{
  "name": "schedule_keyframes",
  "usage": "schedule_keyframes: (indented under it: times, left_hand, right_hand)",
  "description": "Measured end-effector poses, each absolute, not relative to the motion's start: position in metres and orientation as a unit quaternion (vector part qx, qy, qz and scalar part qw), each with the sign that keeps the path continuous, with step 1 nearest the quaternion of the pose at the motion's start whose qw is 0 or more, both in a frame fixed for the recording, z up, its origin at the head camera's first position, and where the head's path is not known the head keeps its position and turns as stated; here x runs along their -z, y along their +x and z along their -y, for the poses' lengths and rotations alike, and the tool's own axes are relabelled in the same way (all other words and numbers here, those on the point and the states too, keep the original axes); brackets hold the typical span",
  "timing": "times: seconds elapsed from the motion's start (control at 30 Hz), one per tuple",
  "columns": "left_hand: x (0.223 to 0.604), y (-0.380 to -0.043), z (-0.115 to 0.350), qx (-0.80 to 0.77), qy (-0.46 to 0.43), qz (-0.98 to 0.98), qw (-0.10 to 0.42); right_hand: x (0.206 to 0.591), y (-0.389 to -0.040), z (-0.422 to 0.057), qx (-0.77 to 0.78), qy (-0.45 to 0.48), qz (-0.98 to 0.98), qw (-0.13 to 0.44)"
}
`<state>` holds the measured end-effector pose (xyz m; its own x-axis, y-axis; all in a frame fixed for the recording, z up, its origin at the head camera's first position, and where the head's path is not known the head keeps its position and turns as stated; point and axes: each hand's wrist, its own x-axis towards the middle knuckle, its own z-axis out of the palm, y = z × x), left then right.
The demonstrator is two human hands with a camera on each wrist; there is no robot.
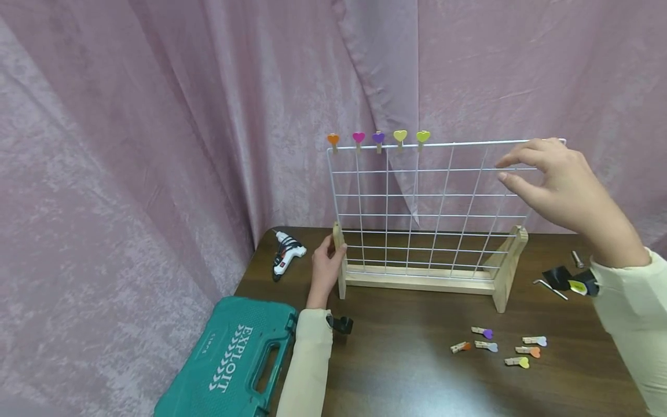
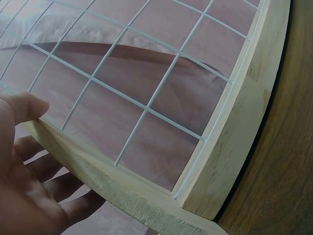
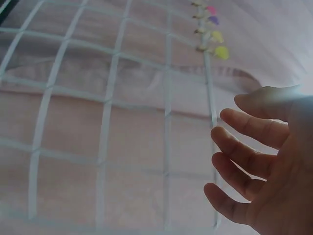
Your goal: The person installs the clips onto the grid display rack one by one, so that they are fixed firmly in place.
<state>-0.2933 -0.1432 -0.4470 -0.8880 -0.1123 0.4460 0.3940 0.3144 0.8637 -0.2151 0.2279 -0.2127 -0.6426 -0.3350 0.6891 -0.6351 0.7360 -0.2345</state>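
Note:
A white wire grid rack (image 1: 438,195) stands upright in a wooden base (image 1: 417,281). At its left end, my left hand (image 1: 326,269) holds the wooden side post (image 1: 340,272), thumb on one side and fingers behind it in the left wrist view. My right hand (image 1: 557,179) is raised by the upper right corner of the grid, fingers spread and bent loosely, with nothing in them. Several heart clothespins, among them an orange one (image 1: 333,140) and a lime one (image 1: 422,138), are clipped along the left half of the top wire.
Several loose heart clothespins (image 1: 487,346) lie on the brown table (image 1: 396,370) in front of the rack. A teal tool case (image 1: 224,353) and a white glue gun (image 1: 286,255) are at left. A hex key (image 1: 551,289), a bolt (image 1: 577,259) and a black item (image 1: 556,278) lie at right.

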Motion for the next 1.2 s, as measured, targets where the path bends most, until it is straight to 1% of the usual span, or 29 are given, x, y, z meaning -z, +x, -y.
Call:
schedule_keyframes:
  times: [0.17,0.2,0.27,0.43,0.57,0.67,0.83,1.0,1.2]
  left_hand:
    - [0.446,-0.293,0.143,0.579,-0.091,0.780,0.219]
    - [0.441,-0.289,0.142,0.580,-0.090,0.780,0.216]
    - [0.441,-0.290,0.142,0.585,-0.083,0.780,0.206]
    - [0.442,-0.294,0.143,0.587,-0.081,0.779,0.207]
    - [0.427,-0.283,0.139,0.588,-0.094,0.775,0.211]
    - [0.417,-0.274,0.137,0.588,-0.095,0.776,0.210]
    - [0.413,-0.271,0.136,0.585,-0.092,0.778,0.208]
    - [0.413,-0.273,0.137,0.590,-0.102,0.774,0.206]
    - [0.415,-0.274,0.137,0.590,-0.099,0.776,0.201]
  right_hand:
    - [0.242,-0.210,-0.249,-0.238,0.246,0.890,0.302]
    - [0.249,-0.209,-0.253,-0.236,0.238,0.893,0.301]
    - [0.265,-0.208,-0.261,-0.237,0.226,0.896,0.301]
    - [0.306,-0.203,-0.278,-0.240,0.203,0.907,0.281]
    - [0.339,-0.196,-0.291,-0.235,0.196,0.921,0.240]
    - [0.365,-0.191,-0.300,-0.236,0.204,0.929,0.197]
    - [0.401,-0.185,-0.315,-0.226,0.219,0.938,0.144]
    - [0.428,-0.179,-0.328,-0.216,0.213,0.949,0.081]
    - [0.452,-0.173,-0.337,-0.215,0.189,0.958,-0.024]
